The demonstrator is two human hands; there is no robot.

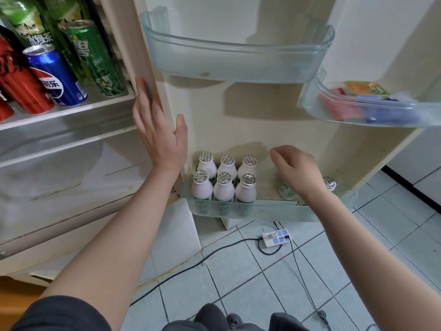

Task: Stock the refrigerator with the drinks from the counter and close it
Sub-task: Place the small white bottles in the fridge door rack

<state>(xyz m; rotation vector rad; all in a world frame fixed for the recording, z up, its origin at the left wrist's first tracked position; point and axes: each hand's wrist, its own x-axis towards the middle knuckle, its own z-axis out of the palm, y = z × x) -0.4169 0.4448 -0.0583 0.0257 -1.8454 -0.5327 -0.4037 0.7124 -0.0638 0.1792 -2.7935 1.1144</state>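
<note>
Refrigerator door (238, 120) open. Left hand (160, 134) flat, fingers spread wide, palm against the door's inner edge, holding nothing. Right hand (297, 170) loosely curled, empty, hovering over the bottom door bin (262, 209). 6 small white milk-drink bottles (224, 182) stand upright in 2 rows of 3 at the bin's left end; 2 more bottles (330, 183) sit partly hidden under the right hand. Main shelf (71, 108): blue Pepsi can (57, 77), green Sprite can (95, 60), red cans (19, 87), green tea bottles (26, 22). Power strip (276, 237) on tiled floor.

Home kitchen, open refrigerator (238, 115), tiled floor (262, 283)
</note>
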